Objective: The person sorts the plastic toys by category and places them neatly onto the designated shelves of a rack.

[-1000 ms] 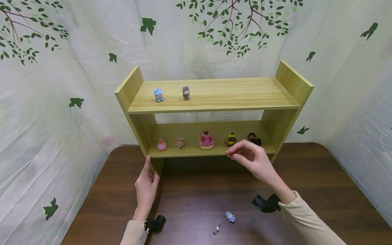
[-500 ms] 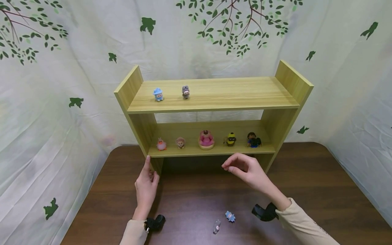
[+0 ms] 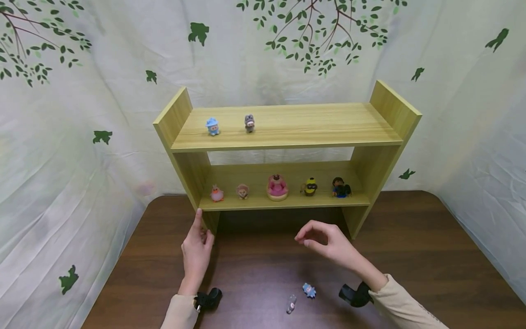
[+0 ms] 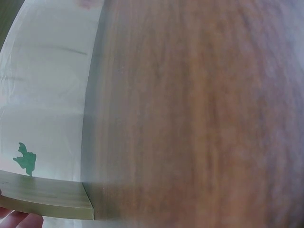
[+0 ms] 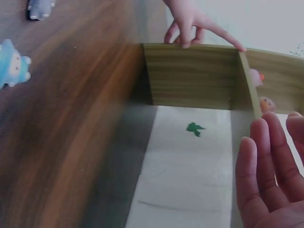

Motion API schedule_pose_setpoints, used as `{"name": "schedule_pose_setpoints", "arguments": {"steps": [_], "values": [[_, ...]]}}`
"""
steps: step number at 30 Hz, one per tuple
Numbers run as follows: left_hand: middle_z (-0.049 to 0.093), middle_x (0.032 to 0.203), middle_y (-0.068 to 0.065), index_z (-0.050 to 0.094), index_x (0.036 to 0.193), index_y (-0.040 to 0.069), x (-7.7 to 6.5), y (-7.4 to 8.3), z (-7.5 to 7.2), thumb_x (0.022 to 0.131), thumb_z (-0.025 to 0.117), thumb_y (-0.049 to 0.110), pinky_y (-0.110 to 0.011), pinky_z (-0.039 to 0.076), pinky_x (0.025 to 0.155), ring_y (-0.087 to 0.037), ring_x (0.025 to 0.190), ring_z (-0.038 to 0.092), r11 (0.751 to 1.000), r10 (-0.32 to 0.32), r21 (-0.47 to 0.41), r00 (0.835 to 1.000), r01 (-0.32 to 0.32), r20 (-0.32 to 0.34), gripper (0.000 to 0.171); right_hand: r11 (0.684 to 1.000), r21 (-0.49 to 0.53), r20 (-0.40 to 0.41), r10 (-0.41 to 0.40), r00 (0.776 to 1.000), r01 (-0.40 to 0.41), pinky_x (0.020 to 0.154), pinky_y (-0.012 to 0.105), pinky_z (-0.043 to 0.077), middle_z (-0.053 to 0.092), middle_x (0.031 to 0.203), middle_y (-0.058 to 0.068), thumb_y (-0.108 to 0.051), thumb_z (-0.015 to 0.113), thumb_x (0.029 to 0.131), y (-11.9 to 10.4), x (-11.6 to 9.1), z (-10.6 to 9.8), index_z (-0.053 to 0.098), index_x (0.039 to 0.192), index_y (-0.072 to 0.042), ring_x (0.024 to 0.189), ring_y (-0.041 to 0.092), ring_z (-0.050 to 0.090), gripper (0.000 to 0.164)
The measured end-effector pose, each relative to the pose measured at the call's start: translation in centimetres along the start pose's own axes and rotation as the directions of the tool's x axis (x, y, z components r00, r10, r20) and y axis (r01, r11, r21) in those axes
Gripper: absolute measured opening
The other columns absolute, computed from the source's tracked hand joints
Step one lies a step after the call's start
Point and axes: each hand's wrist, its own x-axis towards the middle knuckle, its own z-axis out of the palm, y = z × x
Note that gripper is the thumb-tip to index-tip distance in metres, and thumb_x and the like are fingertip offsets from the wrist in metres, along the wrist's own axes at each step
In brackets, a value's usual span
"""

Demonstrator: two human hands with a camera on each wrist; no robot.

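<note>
My left hand [image 3: 197,251] touches the front edge of the left side panel of a light wooden shelf [image 3: 287,145], index finger stretched up to the lower board. Its fingers rest along that panel edge in the right wrist view. My right hand [image 3: 324,240] hovers in front of the shelf over the table, fingers loosely bent and nothing between them. Closer to me on the table lie a small blue figurine [image 3: 309,290] and a small clear-and-grey figurine [image 3: 291,304]. The lower board carries a row of figurines, among them a pink bear [image 3: 277,188] and a dark-haired one [image 3: 340,188].
A blue-hatted figurine [image 3: 212,127] and a grey-hooded one [image 3: 249,124] stand at the left of the top board. The lower row also has a pink chicken-like figurine [image 3: 217,193] and a yellow-and-black one [image 3: 310,187]. A leaf-patterned white curtain [image 3: 123,151] surrounds the brown table [image 3: 411,246].
My right hand has drawn back from the right end of the lower board, down toward the table, uncovering the dark-haired figurine. The left hand stays at the panel.
</note>
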Motion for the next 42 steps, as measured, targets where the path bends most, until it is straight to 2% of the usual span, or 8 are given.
{"name": "schedule_pose_setpoints", "arguments": {"steps": [4,7,17,19,26,33,36,42], "values": [[0.055,0.082,-0.015,0.030,0.151,0.027,0.0,0.0,0.0,0.076,0.060,-0.018,-0.040,0.045,0.052,-0.024,0.059,0.054,1.000,-0.002,-0.002,1.000,0.002,0.002,0.092,1.000,-0.014,0.027,0.029,0.999,-0.028,0.077,0.033,0.053,0.066,0.098,0.003,0.002,0.060,0.091,0.6,-0.5,0.3,0.065,0.101,-0.006,0.089,0.025,0.064,0.014],[0.055,0.082,-0.015,0.030,0.151,0.027,0.0,0.0,0.0,0.076,0.060,-0.018,-0.040,0.045,0.053,-0.023,0.060,0.054,1.000,-0.007,-0.003,1.000,0.007,0.006,0.092,0.999,-0.023,0.036,0.044,0.998,-0.043,0.076,0.032,0.053,0.067,0.097,0.003,0.001,0.061,0.090,1.0,-0.9,0.5,0.065,0.101,-0.007,0.088,0.025,0.064,0.014],[0.057,0.085,-0.017,0.029,0.151,0.028,-0.1,0.0,0.1,0.077,0.059,-0.017,-0.042,0.047,0.054,-0.025,0.061,0.056,1.000,-0.015,-0.007,1.000,0.015,0.015,0.091,0.996,-0.021,0.077,0.084,0.994,-0.083,0.074,0.033,0.053,0.066,0.095,0.000,0.001,0.061,0.089,2.0,-2.3,0.9,0.065,0.101,-0.006,0.086,0.030,0.063,0.014],[0.057,0.086,-0.017,0.029,0.151,0.028,-0.1,-0.1,0.1,0.078,0.059,-0.017,-0.042,0.047,0.054,-0.025,0.062,0.057,1.000,-0.016,-0.007,1.000,0.016,0.014,0.090,0.993,-0.025,0.095,0.118,0.988,-0.116,0.074,0.033,0.053,0.066,0.094,0.000,0.002,0.062,0.088,2.3,-2.6,1.0,0.065,0.101,-0.006,0.085,0.028,0.063,0.015],[0.056,0.083,-0.016,0.030,0.151,0.027,-0.1,-0.1,0.1,0.076,0.060,-0.018,-0.041,0.046,0.053,-0.024,0.060,0.055,1.000,-0.006,-0.005,1.000,0.006,0.008,0.092,0.976,-0.068,0.190,0.216,0.958,-0.207,0.068,0.029,0.052,0.065,0.091,0.012,0.002,0.065,0.086,3.3,-3.7,1.6,0.064,0.098,-0.005,0.081,0.011,0.061,0.014],[0.055,0.083,-0.015,0.029,0.151,0.028,0.0,-0.2,0.1,0.076,0.060,-0.018,-0.039,0.045,0.052,-0.023,0.059,0.053,1.000,0.002,-0.007,1.000,-0.002,0.005,0.093,0.953,-0.080,0.262,0.303,0.916,-0.292,0.063,0.026,0.051,0.064,0.087,0.008,0.000,0.068,0.082,4.2,-4.8,2.1,0.065,0.095,-0.006,0.075,0.007,0.058,0.014],[0.056,0.084,-0.016,0.029,0.151,0.028,0.0,-0.1,0.0,0.076,0.059,-0.018,-0.040,0.046,0.052,-0.022,0.060,0.055,1.000,0.004,-0.010,1.000,-0.004,0.004,0.093,0.947,-0.095,0.266,0.320,0.909,-0.306,0.062,0.026,0.051,0.064,0.085,0.004,-0.002,0.071,0.081,4.4,-5.2,2.2,0.065,0.094,-0.008,0.073,0.007,0.058,0.015],[0.056,0.085,-0.017,0.028,0.151,0.028,-0.1,-0.1,0.1,0.077,0.059,-0.017,-0.041,0.048,0.053,-0.022,0.060,0.056,1.000,-0.001,-0.006,1.000,0.001,0.008,0.092,0.943,-0.166,0.253,0.324,0.911,-0.289,0.063,0.024,0.050,0.062,0.082,-0.004,-0.007,0.074,0.079,4.8,-5.9,2.6,0.065,0.091,-0.010,0.072,0.004,0.057,0.016]]}}
